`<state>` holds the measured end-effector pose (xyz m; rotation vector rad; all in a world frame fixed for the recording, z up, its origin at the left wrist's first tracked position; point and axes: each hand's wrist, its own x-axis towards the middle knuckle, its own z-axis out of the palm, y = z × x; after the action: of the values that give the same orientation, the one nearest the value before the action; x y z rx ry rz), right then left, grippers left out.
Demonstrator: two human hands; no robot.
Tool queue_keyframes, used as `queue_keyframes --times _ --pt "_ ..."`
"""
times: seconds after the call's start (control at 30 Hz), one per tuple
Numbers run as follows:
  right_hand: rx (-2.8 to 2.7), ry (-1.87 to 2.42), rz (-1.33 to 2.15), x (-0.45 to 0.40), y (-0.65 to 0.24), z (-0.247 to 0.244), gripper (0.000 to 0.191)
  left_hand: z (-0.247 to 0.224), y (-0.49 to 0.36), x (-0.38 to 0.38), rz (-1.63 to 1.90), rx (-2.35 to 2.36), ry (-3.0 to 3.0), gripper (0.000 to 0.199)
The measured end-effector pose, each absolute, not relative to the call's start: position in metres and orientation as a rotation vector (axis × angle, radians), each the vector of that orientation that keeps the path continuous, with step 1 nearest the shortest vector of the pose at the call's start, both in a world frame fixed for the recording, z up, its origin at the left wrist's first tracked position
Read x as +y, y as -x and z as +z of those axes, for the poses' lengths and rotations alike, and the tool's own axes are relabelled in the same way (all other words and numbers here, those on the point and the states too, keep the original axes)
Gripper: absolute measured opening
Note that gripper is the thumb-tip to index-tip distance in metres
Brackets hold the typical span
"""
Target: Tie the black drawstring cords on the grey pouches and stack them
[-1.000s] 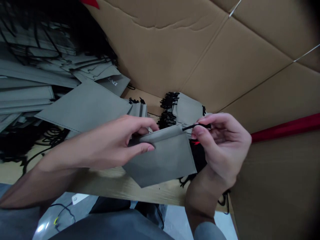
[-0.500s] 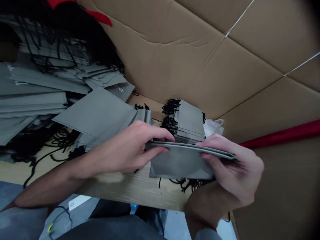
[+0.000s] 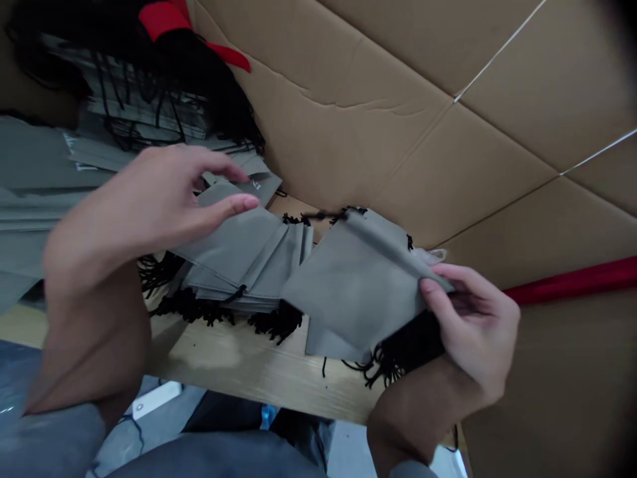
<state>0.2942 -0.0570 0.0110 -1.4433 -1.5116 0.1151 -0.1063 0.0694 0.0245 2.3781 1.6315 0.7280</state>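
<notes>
Between thumb and fingers, my right hand [image 3: 472, 325] pinches the right edge of a grey flat pouch [image 3: 363, 272], which hangs tilted above other grey pieces. Black cords [image 3: 413, 345] show below it. My left hand [image 3: 169, 199] is over the pile at the left, thumb and fingers apart, with nothing seen between them. Just under it lie grey pouches [image 3: 233, 232] with black cord ends [image 3: 279, 322] along their lower edge. Behind the held pouch, part of another grey stack [image 3: 388, 227] shows.
Large piles of grey pieces [image 3: 30, 159] and black cords [image 3: 209, 86] fill the left. A cardboard wall [image 3: 358, 146] rises behind the wooden table [image 3: 259, 372]. A red strip [image 3: 577, 275] crosses at the right. A clear plastic bag [image 3: 428, 255] lies near the wall.
My left hand has let go of the grey pouch and moved up and left over the pile. The pouch, edge-on before, now turns its flat face to view in my right hand.
</notes>
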Motion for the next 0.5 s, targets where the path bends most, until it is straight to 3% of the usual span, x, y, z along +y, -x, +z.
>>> queue_keyframes --times 0.1,0.27,0.4,0.5 --pt "-1.263 1.367 0.282 -0.05 -0.304 0.006 0.026 0.002 0.128 0.088 0.237 1.68 -2.475 0.074" --pt "-1.271 1.316 0.74 -0.025 -0.29 -0.006 0.041 -0.033 0.129 0.083 0.123 1.67 -2.208 0.092" --pt "-1.158 1.291 0.957 -0.004 -0.254 -0.018 0.053 -0.04 0.125 0.073 0.22 1.649 -2.201 0.085" --pt "-1.142 1.288 1.059 0.007 -0.224 -0.028 0.056 -0.038 0.122 0.069 0.367 1.586 -2.208 0.063"
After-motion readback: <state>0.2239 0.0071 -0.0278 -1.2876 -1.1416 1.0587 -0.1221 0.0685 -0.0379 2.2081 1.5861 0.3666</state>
